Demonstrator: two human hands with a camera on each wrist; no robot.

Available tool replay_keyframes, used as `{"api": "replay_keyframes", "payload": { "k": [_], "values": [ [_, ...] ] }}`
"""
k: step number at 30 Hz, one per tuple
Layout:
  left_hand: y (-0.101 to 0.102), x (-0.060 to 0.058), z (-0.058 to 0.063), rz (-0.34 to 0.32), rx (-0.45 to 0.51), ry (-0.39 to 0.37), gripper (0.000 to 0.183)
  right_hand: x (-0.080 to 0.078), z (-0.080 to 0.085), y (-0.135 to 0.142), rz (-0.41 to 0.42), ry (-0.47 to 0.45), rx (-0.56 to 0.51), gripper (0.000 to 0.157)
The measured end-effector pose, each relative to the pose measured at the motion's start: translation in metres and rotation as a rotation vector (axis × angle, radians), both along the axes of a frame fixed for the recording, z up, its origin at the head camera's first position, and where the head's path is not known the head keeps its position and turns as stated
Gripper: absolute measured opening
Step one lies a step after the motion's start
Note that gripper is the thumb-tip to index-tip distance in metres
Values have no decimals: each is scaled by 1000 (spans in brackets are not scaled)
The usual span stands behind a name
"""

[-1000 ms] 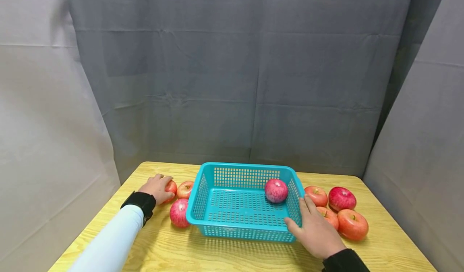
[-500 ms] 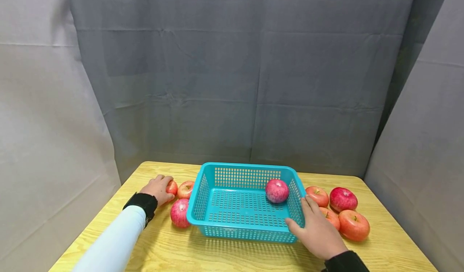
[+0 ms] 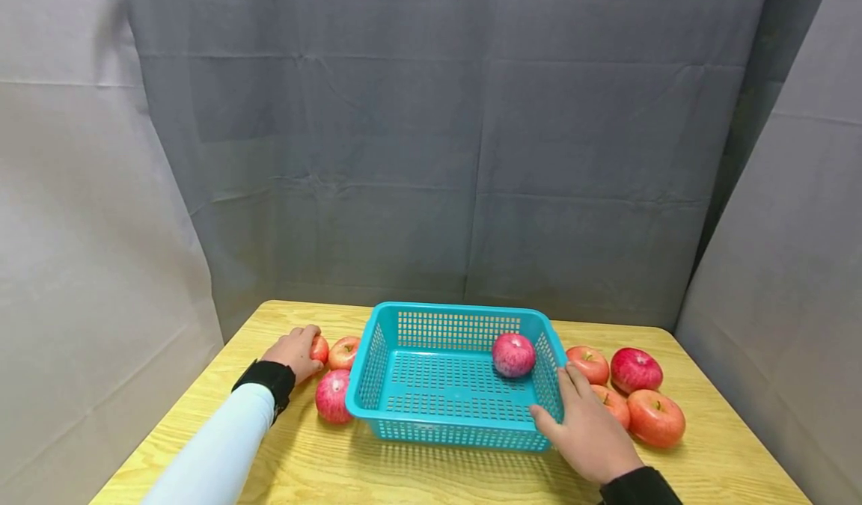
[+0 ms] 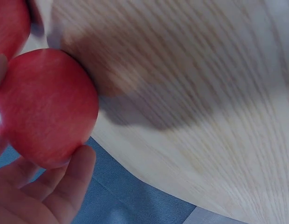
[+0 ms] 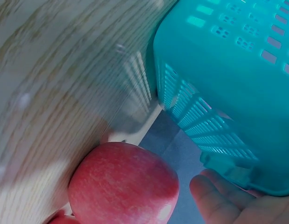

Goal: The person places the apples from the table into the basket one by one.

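My left hand [image 3: 294, 353] grips a red apple [image 4: 46, 107] at the left of the table; in the left wrist view its fingers curl against the apple's side, close over the wood. My right hand [image 3: 592, 426] holds the right rim of a turquoise plastic basket [image 3: 465, 426] near its front corner. Its thumb reaches over the inside while the fingers [image 5: 212, 198] lie along the outer side. One pinkish-red apple [image 3: 514, 354] sits inside the basket, towards the right end.
Left of the basket lie a lighter apple [image 3: 344, 352] and a darker pink one [image 3: 333, 396]. Several more apples [image 3: 655, 417] are grouped on its right, close by my right hand. Grey cloth [image 3: 431, 153] hangs behind the wooden table [image 3: 444, 482].
My left hand has shifted very slightly and stays at the same apple. The right hand and the basket keep their places.
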State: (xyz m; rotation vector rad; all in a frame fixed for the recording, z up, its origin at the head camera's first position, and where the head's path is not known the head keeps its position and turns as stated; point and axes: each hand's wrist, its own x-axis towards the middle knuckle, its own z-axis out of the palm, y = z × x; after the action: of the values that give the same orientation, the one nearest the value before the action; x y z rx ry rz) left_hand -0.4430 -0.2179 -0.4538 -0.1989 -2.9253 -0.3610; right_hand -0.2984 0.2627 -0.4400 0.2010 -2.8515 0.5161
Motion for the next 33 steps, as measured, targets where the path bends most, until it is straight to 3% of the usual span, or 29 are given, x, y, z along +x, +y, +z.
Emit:
{"api": "replay_keyframes", "payload": {
  "k": [10, 18, 33],
  "values": [
    [-3, 9, 3, 20, -30, 1, 61, 0, -1, -3, 7, 0, 1, 101],
    [-10, 9, 4, 16, -37, -11, 64, 0, -2, -2, 22, 12, -3, 100],
    [5, 9, 49, -54, -64, 61, 62, -1, -1, 2, 20, 22, -4, 100]
  ]
}}
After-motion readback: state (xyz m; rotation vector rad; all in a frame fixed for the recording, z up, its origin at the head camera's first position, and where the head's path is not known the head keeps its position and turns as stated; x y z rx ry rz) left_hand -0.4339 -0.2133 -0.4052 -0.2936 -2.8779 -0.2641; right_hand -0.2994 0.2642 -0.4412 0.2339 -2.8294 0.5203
